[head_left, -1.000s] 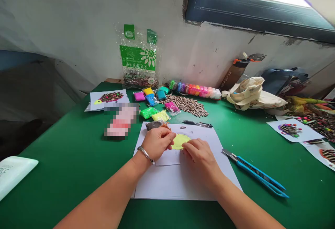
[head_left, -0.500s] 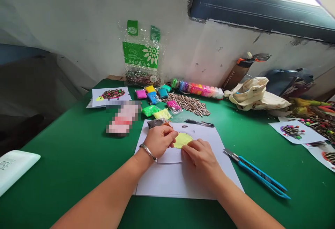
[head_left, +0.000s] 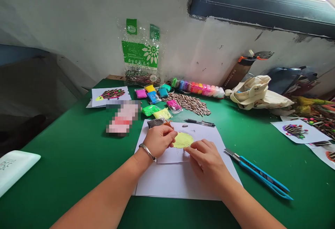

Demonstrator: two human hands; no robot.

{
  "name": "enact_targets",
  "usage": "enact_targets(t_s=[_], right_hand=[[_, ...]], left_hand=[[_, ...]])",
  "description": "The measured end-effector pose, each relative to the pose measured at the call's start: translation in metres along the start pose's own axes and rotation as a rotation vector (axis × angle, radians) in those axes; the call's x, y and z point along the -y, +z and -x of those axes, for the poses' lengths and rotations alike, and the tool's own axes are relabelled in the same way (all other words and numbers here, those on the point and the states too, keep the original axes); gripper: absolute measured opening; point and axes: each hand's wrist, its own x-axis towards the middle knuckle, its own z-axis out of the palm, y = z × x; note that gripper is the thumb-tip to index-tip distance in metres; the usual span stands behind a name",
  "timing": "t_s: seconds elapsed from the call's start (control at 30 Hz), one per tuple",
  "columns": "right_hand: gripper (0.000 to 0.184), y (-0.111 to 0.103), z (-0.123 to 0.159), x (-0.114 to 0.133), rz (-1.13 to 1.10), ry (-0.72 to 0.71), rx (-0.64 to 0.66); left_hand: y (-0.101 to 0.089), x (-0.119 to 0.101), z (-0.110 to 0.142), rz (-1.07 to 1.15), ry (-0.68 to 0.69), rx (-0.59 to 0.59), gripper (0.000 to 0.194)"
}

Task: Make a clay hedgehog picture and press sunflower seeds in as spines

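A flat oval of pale yellow modelling clay (head_left: 184, 139) lies on a small white sheet of paper (head_left: 170, 157), which rests on larger white paper (head_left: 167, 183). At the oval's left edge, my left hand (head_left: 160, 138) has thumb and forefinger pinched together; whatever is between them is hidden. My right hand (head_left: 206, 157) rests on the sheet, its forefinger tip touching the oval's lower right rim, the thumb apart from it. Thin pencil lines show below the oval. Just above it lies one sunflower seed (head_left: 185, 126). Behind my left hand sits a dark clay packet (head_left: 155, 122).
A pen (head_left: 200, 122) lies at the paper's top edge, a blue utility knife (head_left: 261, 175) to the right. Farther back are clay packets (head_left: 150, 110), a seed pile (head_left: 192, 104), a seed bag (head_left: 141, 61) and a cloth bag (head_left: 251, 93). A hedgehog picture (head_left: 111, 96) lies left.
My right hand has shifted slightly right, its forefinger now at the oval's lower right rim, so more of the yellow clay shows. My left hand has stayed almost still.
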Motion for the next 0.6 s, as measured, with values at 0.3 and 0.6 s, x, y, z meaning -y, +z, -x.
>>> enact_targets(t_s=[0.3, 0.6], right_hand=[[0.024, 0.0005, 0.0026, 0.0014, -0.010, 0.021, 0.097], [0.029, -0.0004, 0.0021, -0.0064, -0.067, 0.025, 0.046]], left_hand=[[0.0000, -0.0005, -0.0002, -0.026, -0.013, -0.003, 0.023], [-0.0003, 0.0026, -0.0015, -0.043, -0.011, 0.004, 0.023]])
